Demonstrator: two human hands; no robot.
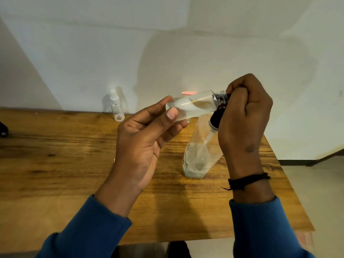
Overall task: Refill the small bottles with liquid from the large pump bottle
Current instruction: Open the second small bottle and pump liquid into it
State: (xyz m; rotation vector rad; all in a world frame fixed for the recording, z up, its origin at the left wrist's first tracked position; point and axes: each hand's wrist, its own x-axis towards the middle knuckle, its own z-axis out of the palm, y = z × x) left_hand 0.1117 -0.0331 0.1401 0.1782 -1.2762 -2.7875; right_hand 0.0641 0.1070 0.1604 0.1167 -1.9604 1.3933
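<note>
Left hand (147,138) pinches the base of a small clear bottle (193,106), held nearly sideways above the wooden table (74,164). Right hand (245,116) is curled over its threaded neck, seemingly around a dark cap I can't see properly. Underneath stands the large bottle (199,155), another small bottle (117,110) at the wall. Tilted so, liquid could spill once the neck is uncovered.

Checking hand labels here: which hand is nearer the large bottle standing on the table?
Right. The right hand is just above the large bottle, at its black top; the left hand is off to its left, holding a small bottle.
</note>
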